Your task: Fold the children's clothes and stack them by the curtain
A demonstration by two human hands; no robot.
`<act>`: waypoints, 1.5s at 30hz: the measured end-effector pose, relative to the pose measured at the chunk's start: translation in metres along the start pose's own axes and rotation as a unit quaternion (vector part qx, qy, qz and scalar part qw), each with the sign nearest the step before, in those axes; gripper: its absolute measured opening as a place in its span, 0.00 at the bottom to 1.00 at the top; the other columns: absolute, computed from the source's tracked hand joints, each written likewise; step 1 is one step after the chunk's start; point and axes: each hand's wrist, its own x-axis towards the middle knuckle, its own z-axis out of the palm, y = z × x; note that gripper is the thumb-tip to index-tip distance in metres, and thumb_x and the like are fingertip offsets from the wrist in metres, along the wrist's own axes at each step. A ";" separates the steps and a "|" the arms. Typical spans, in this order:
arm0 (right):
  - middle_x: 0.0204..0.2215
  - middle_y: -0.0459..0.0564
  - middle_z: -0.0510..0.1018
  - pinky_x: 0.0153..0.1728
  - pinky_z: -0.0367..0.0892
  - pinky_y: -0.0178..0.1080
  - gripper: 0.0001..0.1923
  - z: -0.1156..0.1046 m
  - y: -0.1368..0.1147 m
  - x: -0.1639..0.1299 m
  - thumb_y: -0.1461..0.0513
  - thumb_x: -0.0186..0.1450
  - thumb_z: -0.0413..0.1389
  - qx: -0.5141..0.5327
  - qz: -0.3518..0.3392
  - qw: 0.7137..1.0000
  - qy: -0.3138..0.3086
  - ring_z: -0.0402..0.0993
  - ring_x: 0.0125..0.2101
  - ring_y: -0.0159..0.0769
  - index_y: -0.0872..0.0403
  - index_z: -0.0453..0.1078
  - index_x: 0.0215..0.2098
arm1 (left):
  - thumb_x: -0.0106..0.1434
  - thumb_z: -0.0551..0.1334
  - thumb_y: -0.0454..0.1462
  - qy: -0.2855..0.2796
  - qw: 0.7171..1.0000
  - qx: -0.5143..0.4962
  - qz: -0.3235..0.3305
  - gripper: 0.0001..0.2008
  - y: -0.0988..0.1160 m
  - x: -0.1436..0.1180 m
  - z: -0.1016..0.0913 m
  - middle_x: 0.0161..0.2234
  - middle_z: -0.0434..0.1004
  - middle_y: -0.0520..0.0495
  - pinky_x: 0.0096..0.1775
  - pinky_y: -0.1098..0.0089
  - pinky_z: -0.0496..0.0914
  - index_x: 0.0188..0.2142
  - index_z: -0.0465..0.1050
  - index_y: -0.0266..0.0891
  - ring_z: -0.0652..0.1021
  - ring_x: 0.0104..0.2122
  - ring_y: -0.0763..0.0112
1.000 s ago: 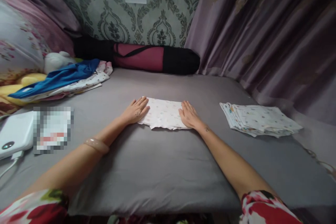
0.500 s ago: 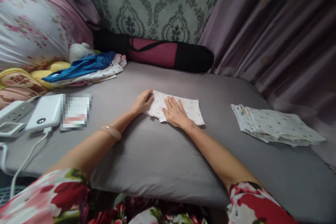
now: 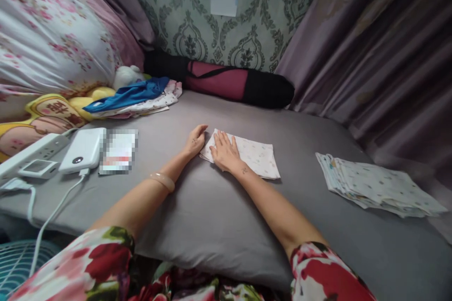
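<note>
— On the grey sheet ahead of you, what are your hands doing?

— Your right hand lies flat, fingers spread, pressing the left part of the small white dotted cloth. Your left hand rests just beside the cloth's left edge, fingers relaxed and gripping nothing; whether it touches the cloth, you cannot tell. A pale bangle sits on your left wrist.

— Where does that cloth lie?

— Folded flat, near the middle of the sheet, well apart from the stack of folded cloths on your right.

— Any holder with something in it?

— Only the black and maroon roll bag against the patterned wall; its contents are hidden.

— And around you?

— Left of you, a white power bank and a power strip with white cables. Behind them, a blue garment lies on a heap of printed laundry, next to a yellow cushion. A mauve curtain hangs along the right side.
</note>
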 end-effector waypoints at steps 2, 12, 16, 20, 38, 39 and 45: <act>0.70 0.56 0.45 0.66 0.33 0.52 0.32 0.006 -0.006 0.006 0.53 0.72 0.36 0.002 -0.006 1.000 -0.005 0.37 0.69 0.43 0.62 0.47 0.69 | 0.63 0.47 0.34 -0.003 1.000 -0.002 -0.001 0.21 0.000 0.000 0.000 0.52 0.75 0.39 0.57 0.57 0.66 0.51 0.70 0.34 0.74 0.52 0.63; 0.68 0.55 0.52 0.66 0.37 0.51 0.31 0.016 -0.007 0.005 0.53 0.72 0.38 0.022 -0.002 0.999 0.026 0.42 0.68 0.42 0.60 0.51 0.68 | 0.64 0.50 0.34 -0.031 0.999 0.037 0.008 0.18 0.002 -0.002 0.002 0.50 0.75 0.38 0.56 0.62 0.67 0.51 0.69 0.32 0.75 0.50 0.63; 0.69 0.54 0.51 0.66 0.38 0.48 0.29 0.007 -0.004 0.004 0.54 0.72 0.38 0.074 -0.013 0.997 0.017 0.42 0.68 0.38 0.58 0.51 0.68 | 0.66 0.51 0.35 -0.051 0.995 0.077 0.026 0.17 0.005 -0.003 0.001 0.51 0.74 0.37 0.55 0.62 0.67 0.51 0.68 0.29 0.74 0.50 0.61; 0.69 0.52 0.50 0.66 0.38 0.46 0.28 -0.012 0.018 -0.013 0.56 0.73 0.35 0.106 0.006 0.994 0.026 0.41 0.68 0.35 0.57 0.50 0.68 | 0.68 0.49 0.38 -0.069 0.991 0.111 0.023 0.19 0.009 0.001 -0.002 0.52 0.73 0.34 0.54 0.55 0.67 0.53 0.66 0.30 0.74 0.51 0.55; 0.69 0.55 0.49 0.65 0.37 0.54 0.30 -0.021 0.101 -0.081 0.51 0.72 0.40 -0.020 0.106 0.994 -0.010 0.41 0.68 0.52 0.50 0.50 0.69 | 0.70 0.45 0.52 -0.278 0.870 0.354 0.203 0.32 0.076 -0.044 0.065 0.67 0.53 0.37 0.64 0.48 0.45 0.66 0.55 0.39 0.55 0.66 0.50; 0.69 0.55 0.50 0.65 0.37 0.54 0.30 -0.022 0.101 -0.081 0.51 0.71 0.40 -0.017 0.108 0.994 -0.014 0.42 0.68 0.52 0.50 0.50 0.69 | 0.69 0.46 0.53 -0.278 0.870 0.353 0.204 0.32 0.077 -0.042 0.065 0.67 0.55 0.37 0.63 0.48 0.47 0.66 0.56 0.39 0.56 0.66 0.50; 0.68 0.57 0.52 0.65 0.34 0.55 0.30 -0.029 0.098 -0.067 0.54 0.72 0.36 0.003 0.105 0.994 -0.012 0.43 0.68 0.47 0.58 0.51 0.69 | 0.72 0.44 0.47 -0.276 0.868 0.356 0.212 0.27 0.084 -0.031 0.068 0.66 0.57 0.39 0.63 0.50 0.48 0.65 0.57 0.38 0.57 0.66 0.54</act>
